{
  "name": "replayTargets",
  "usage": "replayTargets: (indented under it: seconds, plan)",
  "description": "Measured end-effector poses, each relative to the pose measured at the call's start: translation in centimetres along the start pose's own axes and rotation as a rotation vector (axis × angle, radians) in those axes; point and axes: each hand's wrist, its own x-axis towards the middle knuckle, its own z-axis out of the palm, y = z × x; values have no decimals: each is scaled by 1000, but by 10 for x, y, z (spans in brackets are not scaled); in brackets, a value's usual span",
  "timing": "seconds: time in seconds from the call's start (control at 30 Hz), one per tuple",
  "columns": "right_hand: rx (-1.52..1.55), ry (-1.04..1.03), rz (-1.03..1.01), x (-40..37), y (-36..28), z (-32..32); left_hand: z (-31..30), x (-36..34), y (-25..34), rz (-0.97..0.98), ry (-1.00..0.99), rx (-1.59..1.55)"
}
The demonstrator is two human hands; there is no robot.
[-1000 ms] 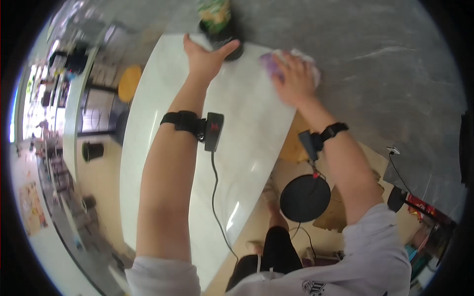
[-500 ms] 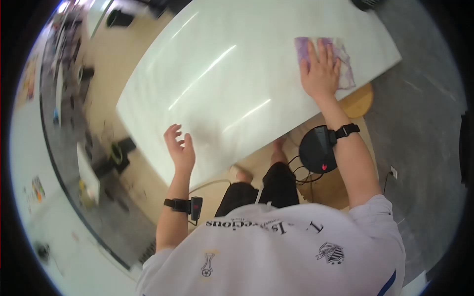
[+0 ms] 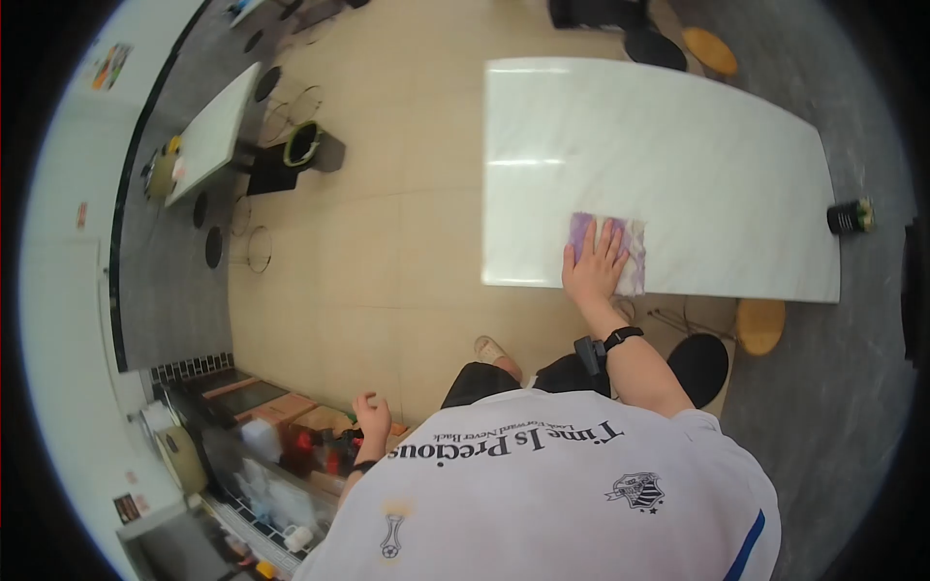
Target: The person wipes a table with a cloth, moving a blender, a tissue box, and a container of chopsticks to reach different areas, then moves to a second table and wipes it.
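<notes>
A purple and white cloth [image 3: 635, 263] lies on the white table [image 3: 678, 145], close to its near edge. My right hand [image 3: 593, 266] rests flat on the cloth with the fingers spread, pressing it to the tabletop. Away from the table, my left hand [image 3: 372, 416] hangs low beside my body at the lower left, fingers loosely apart and holding nothing. A dark band with a small box [image 3: 591, 354] is on my right wrist.
A potted plant [image 3: 850, 217] stands at the table's right end. Round stools, one black [image 3: 698, 370] and one wooden [image 3: 760, 326], are by the near edge. A bin [image 3: 318, 147] and another white table [image 3: 215, 134] are at the left. Boxes and clutter lie lower left.
The view has turned and shifted. My right hand and the cloth are now nearer my body, by the table's near edge toward its left end. My left hand is no longer over the table.
</notes>
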Motion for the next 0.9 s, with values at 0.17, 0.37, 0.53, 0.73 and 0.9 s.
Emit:
replayTargets:
  seconds: [0.17,0.37,0.53,0.73,0.9]
  plan:
    - [28,-158,-64,-11,-104,15,-41,-31,-77,-283,87,-99]
    - [51,-19,-124,-30,-154,26,-74,8,-60,-398,210,-182]
    - [20,0,-291,-28,-129,65,-42,102,-49,-270,188,-329]
    - [710,43,-139,29,-166,59,-30,241,-7,-133,-75,-202]
    - [1595,-542,469,145,-229,-22,-7,325,-11,-334,-294,-193]
